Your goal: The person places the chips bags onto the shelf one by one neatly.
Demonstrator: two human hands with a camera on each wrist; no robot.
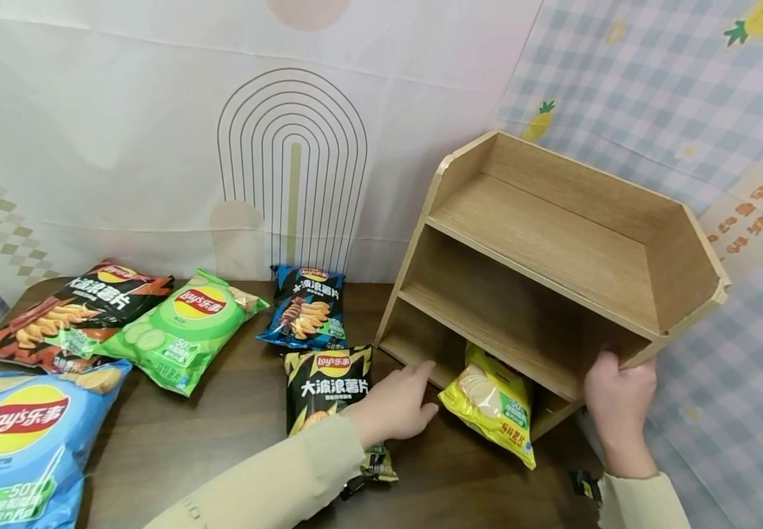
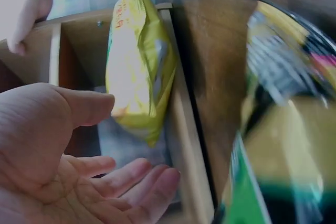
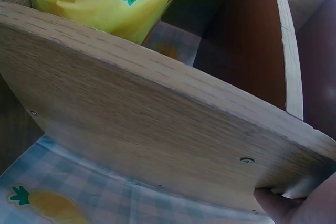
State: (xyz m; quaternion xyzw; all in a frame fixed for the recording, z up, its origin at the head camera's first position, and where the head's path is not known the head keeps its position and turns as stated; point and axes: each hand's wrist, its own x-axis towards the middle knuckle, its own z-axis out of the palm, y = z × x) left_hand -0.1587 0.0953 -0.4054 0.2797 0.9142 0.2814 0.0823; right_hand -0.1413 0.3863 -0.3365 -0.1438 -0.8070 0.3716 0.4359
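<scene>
A three-tier wooden shelf (image 1: 553, 228) stands at the right, turned at an angle. My right hand (image 1: 619, 397) grips the front edge of its right side panel, thumb on the outer face in the right wrist view. A yellow bag of chips (image 1: 490, 404) leans in the bottom compartment, its lower end sticking out over the front edge. My left hand (image 1: 397, 400) is beside that compartment's left part, fingers spread and holding nothing; in the left wrist view its thumb tip overlaps the yellow bag (image 2: 139, 72). Under the left forearm, a black bag of chips (image 1: 328, 382) is partly hidden.
A dark blue chip bag (image 1: 308, 305) lies near the wall behind the black one. At the left are a green bag (image 1: 186, 330), a red-and-black bag (image 1: 84, 308) and a light blue bag (image 1: 31, 441). Patterned cloth (image 1: 156, 147) hangs behind the brown table (image 1: 203, 441).
</scene>
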